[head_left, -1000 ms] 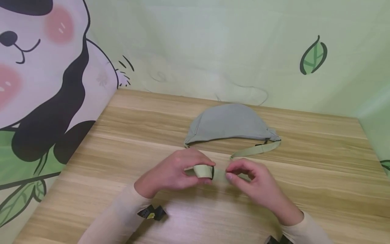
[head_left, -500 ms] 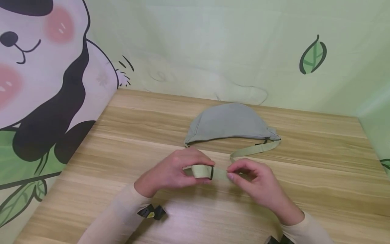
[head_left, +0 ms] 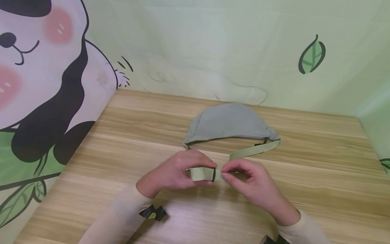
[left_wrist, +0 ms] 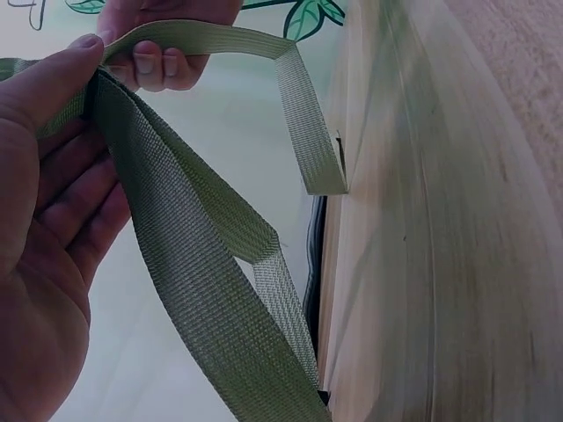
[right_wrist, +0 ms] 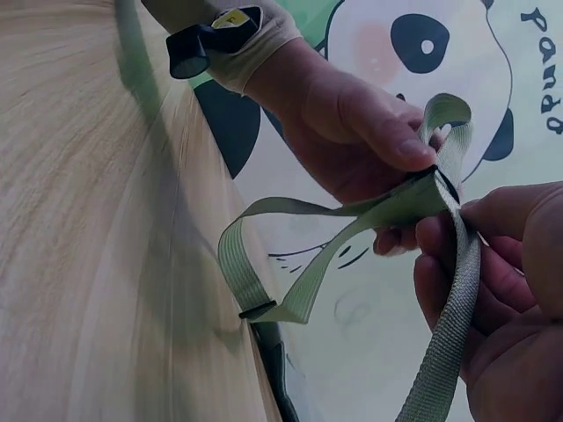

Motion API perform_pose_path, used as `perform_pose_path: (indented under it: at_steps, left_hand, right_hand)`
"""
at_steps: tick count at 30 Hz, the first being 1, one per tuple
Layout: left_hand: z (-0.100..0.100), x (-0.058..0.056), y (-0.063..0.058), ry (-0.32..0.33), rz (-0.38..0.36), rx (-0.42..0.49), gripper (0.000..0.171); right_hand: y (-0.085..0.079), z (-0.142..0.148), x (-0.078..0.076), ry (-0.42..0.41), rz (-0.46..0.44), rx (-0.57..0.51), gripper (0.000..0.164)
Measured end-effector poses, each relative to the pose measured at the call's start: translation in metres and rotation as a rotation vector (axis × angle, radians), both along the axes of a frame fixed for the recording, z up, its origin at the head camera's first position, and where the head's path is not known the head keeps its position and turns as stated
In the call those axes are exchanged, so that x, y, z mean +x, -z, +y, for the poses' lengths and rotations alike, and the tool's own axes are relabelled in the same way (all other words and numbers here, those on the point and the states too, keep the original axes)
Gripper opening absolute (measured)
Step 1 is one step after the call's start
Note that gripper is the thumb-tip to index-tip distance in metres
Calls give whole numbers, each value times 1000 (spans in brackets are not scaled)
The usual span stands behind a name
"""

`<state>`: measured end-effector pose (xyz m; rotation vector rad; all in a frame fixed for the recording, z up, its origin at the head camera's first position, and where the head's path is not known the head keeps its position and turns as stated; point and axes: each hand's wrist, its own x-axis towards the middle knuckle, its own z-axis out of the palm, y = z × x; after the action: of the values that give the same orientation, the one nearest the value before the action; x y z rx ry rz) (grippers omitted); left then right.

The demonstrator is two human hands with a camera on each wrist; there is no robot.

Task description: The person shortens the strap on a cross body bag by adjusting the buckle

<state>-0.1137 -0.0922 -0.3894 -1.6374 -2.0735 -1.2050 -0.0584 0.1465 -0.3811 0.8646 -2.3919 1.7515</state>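
Observation:
A grey waist bag (head_left: 228,122) lies on the wooden table, and its pale green webbing strap (head_left: 199,174) runs up to both hands. My left hand (head_left: 179,171) holds a black strap slider (head_left: 214,175) between thumb and fingers, with a loop of strap standing out of it. Just to its right, my right hand (head_left: 257,181) pinches the strap with thumb and forefinger. In the right wrist view, strap lengths cross at the slider (right_wrist: 447,183), and a second dark fitting (right_wrist: 257,309) sits lower on the strap.
The wooden table (head_left: 122,135) meets a pale green backdrop (head_left: 213,51) at its back edge. A printed panda (head_left: 45,78) covers the left side. Each wrist wears a small black camera mount (head_left: 153,212).
My right hand has moved slightly left, and my left hand slightly right, so the gap between them has narrowed. The strap loop at the slider reaches further left. The bag has stayed put.

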Motion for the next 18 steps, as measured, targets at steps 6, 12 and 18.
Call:
perform_pose_path:
  at_steps: [6, 12, 18]
  left_hand:
    - [1, 1, 0, -2, 3, 2, 40]
    - [1, 1, 2, -2, 1, 8, 38]
    - [0, 2, 1, -2, -32, 26, 38]
  right_hand:
    - [-3, -7, -1, -8, 25, -1, 12]
    - [-3, -9, -1, 4, 13, 21, 13]
    - [4, -2, -4, 22, 24, 48, 11]
